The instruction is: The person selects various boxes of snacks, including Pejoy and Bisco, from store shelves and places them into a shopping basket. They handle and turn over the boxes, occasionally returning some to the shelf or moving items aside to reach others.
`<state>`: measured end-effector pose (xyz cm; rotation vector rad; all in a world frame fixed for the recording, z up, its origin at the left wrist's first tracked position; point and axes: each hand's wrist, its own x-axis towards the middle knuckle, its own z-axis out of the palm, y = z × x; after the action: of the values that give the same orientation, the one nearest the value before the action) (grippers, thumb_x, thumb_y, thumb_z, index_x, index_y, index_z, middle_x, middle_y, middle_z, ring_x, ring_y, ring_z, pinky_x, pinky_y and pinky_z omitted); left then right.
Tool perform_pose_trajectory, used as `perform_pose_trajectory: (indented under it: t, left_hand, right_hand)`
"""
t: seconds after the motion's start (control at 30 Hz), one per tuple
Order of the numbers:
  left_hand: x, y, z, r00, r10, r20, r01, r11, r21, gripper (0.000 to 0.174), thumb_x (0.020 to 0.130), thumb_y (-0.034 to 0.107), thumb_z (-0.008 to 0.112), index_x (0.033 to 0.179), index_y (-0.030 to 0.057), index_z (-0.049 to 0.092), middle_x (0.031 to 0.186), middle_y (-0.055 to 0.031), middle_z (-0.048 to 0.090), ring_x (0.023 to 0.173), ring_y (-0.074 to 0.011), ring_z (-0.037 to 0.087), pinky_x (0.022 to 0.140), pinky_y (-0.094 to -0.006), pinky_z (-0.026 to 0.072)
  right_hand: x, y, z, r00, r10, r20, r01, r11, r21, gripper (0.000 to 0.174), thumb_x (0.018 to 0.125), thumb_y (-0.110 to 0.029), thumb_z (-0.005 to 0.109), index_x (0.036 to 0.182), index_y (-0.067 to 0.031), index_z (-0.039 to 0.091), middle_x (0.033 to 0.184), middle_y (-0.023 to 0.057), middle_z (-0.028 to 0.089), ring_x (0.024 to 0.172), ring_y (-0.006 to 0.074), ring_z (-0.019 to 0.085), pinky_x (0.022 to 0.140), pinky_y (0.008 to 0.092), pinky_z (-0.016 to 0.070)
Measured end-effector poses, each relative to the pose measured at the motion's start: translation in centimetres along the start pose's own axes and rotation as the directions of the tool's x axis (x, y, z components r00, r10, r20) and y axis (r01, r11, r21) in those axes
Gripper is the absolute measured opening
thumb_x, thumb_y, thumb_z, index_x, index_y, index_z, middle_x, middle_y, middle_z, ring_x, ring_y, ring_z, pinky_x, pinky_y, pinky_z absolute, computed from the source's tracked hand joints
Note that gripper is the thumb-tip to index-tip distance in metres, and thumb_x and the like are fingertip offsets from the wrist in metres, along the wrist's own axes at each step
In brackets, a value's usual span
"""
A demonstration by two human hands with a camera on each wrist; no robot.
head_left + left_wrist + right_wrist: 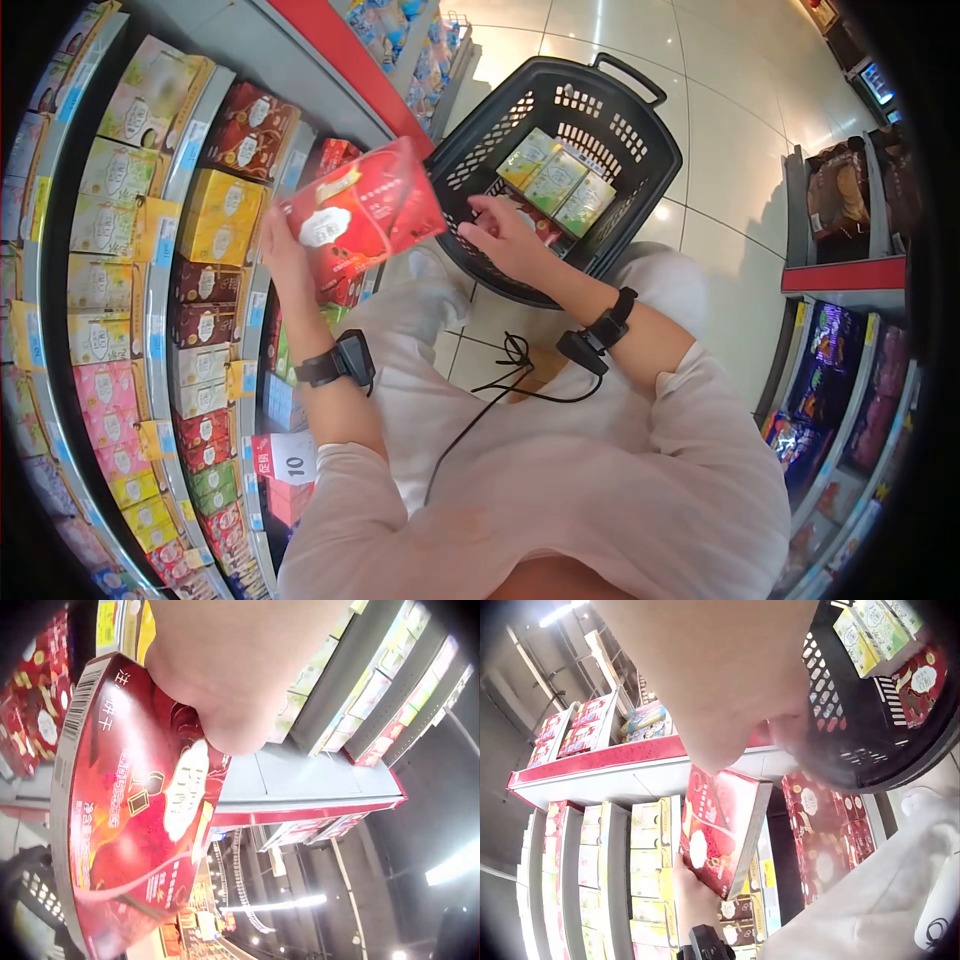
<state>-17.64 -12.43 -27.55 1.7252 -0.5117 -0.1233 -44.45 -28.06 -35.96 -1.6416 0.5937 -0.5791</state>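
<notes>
My left hand [284, 248] grips a flat red biscuit box [370, 215] by its near side, held up between the shelves and the basket. White-and-gold label and Chinese lettering show on its front in the left wrist view, with a barcode on the narrow side [81, 697]. My right hand [508, 238] hovers over the near-left rim of a black shopping basket [668, 150], fingers loosely bent and holding nothing. Inside the basket lie yellow and green boxes [557, 182], with a dark red box [921, 684] beside them.
Shelves on the left carry rows of boxes [225, 215] in yellow, brown, pink and green. A price sign [285, 458] juts out by my left elbow. More shelves with packets [830, 345] stand at the right. A black cable [470, 425] hangs between my wrists.
</notes>
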Motion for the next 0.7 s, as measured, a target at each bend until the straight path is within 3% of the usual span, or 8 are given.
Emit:
perform_pose_trajectory:
  t: [0.1,0.17,0.2,0.23,0.3,0.47,0.57,0.7]
  left_hand:
    - [-1.1,2.4,5.0,0.956,-0.018,0.294,-0.005,0.997,0.078,0.039,0.101,0.019,0.034,0.128,0.0010,0.054,0.123,-0.0134,0.059,0.113,-0.0195,0.056,0.098,-0.0300,0.0410]
    - [0.3,-3.4,8.1,0.804,0.320,0.501,-0.529,0.771,0.355,0.039,0.097,0.017,0.043,0.130,-0.0029,0.052,0.134,-0.0193,0.052,0.127,-0.0276,0.048,0.107,-0.0346,0.0341]
    - [-2.0,0.6,10.3,0.931,-0.031,0.365,-0.022,0.990,0.140,0.046,0.100,0.029,0.041,0.129,-0.0046,0.052,0.133,-0.0200,0.053,0.126,-0.0262,0.048,0.107,-0.0337,0.0334]
    - [-1.9,-0.8,11.6,0.918,-0.097,0.385,0.072,0.994,0.078,0.052,0.100,0.036,0.043,0.129,-0.0063,0.052,0.133,-0.0200,0.053,0.128,-0.0249,0.047,0.108,-0.0320,0.0323]
    - [-2.1,-1.9,13.5,0.872,-0.112,0.477,0.033,0.985,0.170,0.050,0.096,0.038,0.049,0.125,-0.0033,0.055,0.118,-0.0206,0.062,0.113,-0.0266,0.058,0.097,-0.0341,0.0418]
    - [-2.7,-1.8,16.1,0.720,-0.188,0.668,-0.126,0.911,0.392,0.049,0.089,0.041,0.057,0.118,0.0019,0.061,0.102,-0.0222,0.066,0.097,-0.0336,0.064,0.085,-0.0387,0.0487]
    - [-3.1,-1.8,17.4,0.595,-0.326,0.734,-0.242,0.799,0.551,0.042,0.086,0.040,0.057,0.106,0.0045,0.067,0.103,-0.0194,0.067,0.099,-0.0348,0.063,0.086,-0.0408,0.0490]
    - [-3.8,-1.3,19.3,0.575,-0.297,0.762,-0.177,0.865,0.470,0.042,0.086,0.038,0.060,0.105,0.0013,0.067,0.094,-0.0186,0.068,0.091,-0.0315,0.065,0.079,-0.0386,0.0502]
  right_hand:
    - [0.7,0.2,-1.2,0.998,0.001,-0.059,0.006,0.992,0.123,0.055,0.087,-0.026,0.067,0.130,0.0008,0.045,0.113,0.0120,0.058,0.092,0.0135,0.058,0.082,0.0283,0.0478]
    - [1.0,0.3,-2.4,0.993,-0.084,-0.085,0.094,0.988,0.120,0.053,0.090,-0.025,0.065,0.131,0.0011,0.043,0.111,0.0097,0.059,0.092,0.0136,0.060,0.082,0.0285,0.0490]
    - [1.0,0.3,-3.2,0.995,-0.074,-0.072,0.082,0.990,0.111,0.053,0.090,-0.025,0.065,0.131,0.0011,0.043,0.111,0.0097,0.059,0.092,0.0136,0.060,0.082,0.0285,0.0490]
    - [0.9,0.3,-4.0,0.996,0.047,-0.076,-0.027,0.970,0.242,0.049,0.091,-0.024,0.064,0.129,0.0008,0.044,0.111,0.0088,0.060,0.091,0.0133,0.060,0.081,0.0279,0.0496]
    - [0.7,1.6,-5.3,0.967,0.244,-0.078,-0.181,0.866,0.466,0.038,0.093,-0.023,0.061,0.121,-0.0010,0.049,0.107,0.0070,0.062,0.087,0.0126,0.062,0.075,0.0262,0.0516]
    - [0.2,4.1,-6.5,0.859,0.491,-0.145,-0.360,0.781,0.511,0.032,0.094,-0.028,0.059,0.116,-0.0041,0.053,0.098,0.0058,0.065,0.080,0.0134,0.065,0.069,0.0256,0.0525]
    - [-0.4,7.4,-6.6,0.739,0.662,-0.124,-0.525,0.681,0.511,0.026,0.093,-0.036,0.059,0.105,-0.0127,0.056,0.074,-0.0016,0.063,0.053,0.0104,0.055,0.040,0.0247,0.0378]
    - [-0.4,7.7,-6.0,0.603,0.794,-0.079,-0.681,0.565,0.466,0.026,0.091,-0.041,0.061,0.099,-0.0175,0.057,0.067,-0.0043,0.059,0.047,0.0086,0.047,0.037,0.0244,0.0288]
